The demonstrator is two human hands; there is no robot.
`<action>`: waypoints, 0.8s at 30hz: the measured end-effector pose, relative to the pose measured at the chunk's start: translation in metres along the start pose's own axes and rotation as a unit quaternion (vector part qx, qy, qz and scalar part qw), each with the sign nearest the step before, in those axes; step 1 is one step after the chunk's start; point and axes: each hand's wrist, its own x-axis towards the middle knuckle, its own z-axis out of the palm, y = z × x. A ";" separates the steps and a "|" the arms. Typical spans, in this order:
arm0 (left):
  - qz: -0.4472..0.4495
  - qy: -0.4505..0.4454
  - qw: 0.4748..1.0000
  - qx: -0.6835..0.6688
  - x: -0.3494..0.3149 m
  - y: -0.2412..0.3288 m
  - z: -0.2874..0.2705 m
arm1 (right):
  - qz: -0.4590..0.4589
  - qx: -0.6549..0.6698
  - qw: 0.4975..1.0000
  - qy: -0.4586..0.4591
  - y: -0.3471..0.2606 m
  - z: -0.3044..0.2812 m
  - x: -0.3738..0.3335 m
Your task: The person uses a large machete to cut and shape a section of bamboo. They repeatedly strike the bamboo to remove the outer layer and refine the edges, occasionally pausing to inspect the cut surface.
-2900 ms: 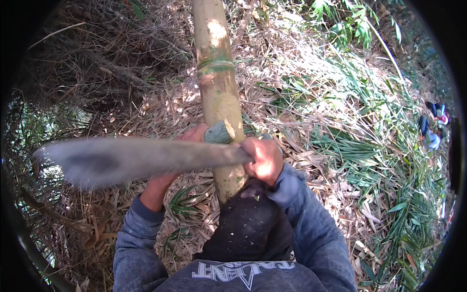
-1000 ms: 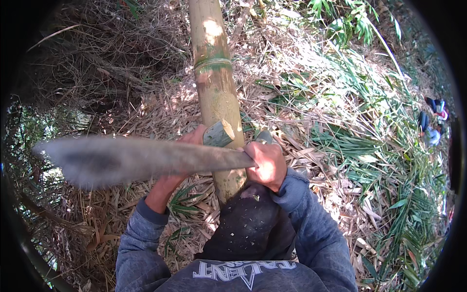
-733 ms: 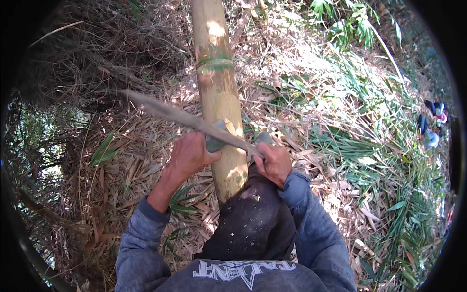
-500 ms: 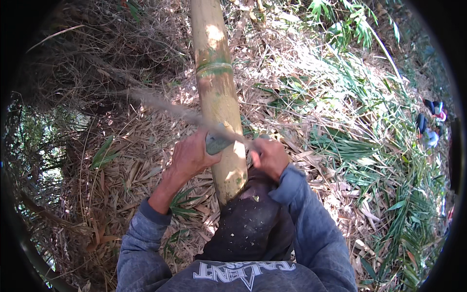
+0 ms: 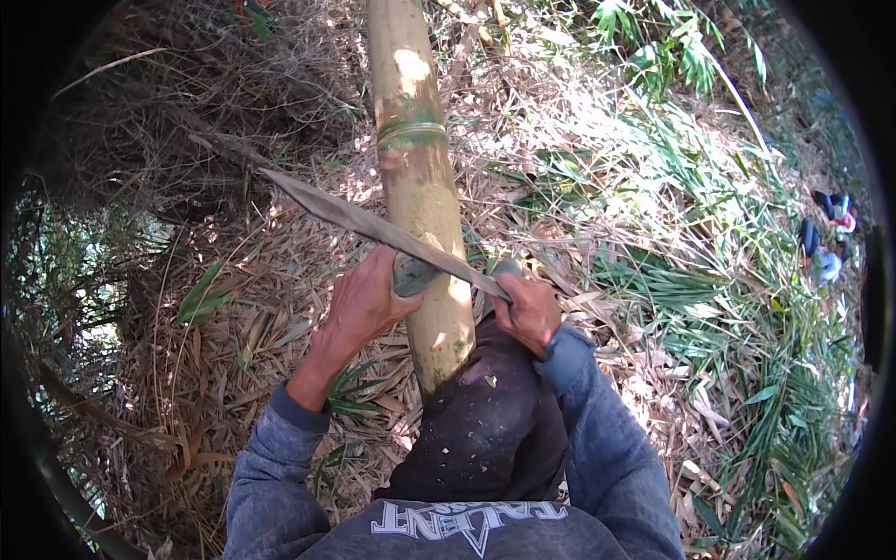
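A thick yellow-green bamboo pole [image 5: 420, 191] runs away from me, its near end by my dark trouser leg [image 5: 476, 429]. Wrapped round the handle end of a machete [image 5: 364, 222], my right hand [image 5: 529, 313] is closed just right of the pole. The long blade slants across the pole to the far left. At the pole's left side, my left hand [image 5: 359, 301] grips a smooth grey-green piece [image 5: 413, 277] between thumb and fingers, close under the blade. I cannot tell what that piece is. Another grey-green rounded shape shows behind my right hand, partly hidden.
Dry bamboo leaves [image 5: 271, 317] cover the ground. Tangled dry twigs [image 5: 233, 103] lie at the far left, and green leafy cuttings [image 5: 663, 280] on the right. Small blue, white and dark objects [image 5: 826, 238], too small to make out, show near the right rim.
My right hand has shifted slightly right and nearer to me with the machete. The blade, smeared by motion before, now shows sharply. My left hand has barely moved.
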 end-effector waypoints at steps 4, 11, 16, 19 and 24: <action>-0.009 -0.063 0.996 -0.064 0.002 0.000 -0.007 | -0.094 0.061 0.993 0.023 -0.029 -0.002 0.020; 0.042 -0.001 0.998 -0.043 -0.001 -0.001 -0.005 | 0.037 -0.007 0.999 -0.021 0.015 0.019 -0.002; 0.039 0.001 0.996 -0.075 0.000 -0.001 0.001 | -0.008 0.058 0.998 -0.018 -0.018 -0.002 0.004; 0.129 0.026 0.986 -0.101 0.000 -0.012 0.004 | -0.072 0.091 0.993 -0.031 -0.054 -0.022 0.028; -0.009 0.008 1.000 -0.018 0.001 0.007 -0.001 | 0.035 -0.004 0.998 -0.057 0.009 0.007 0.008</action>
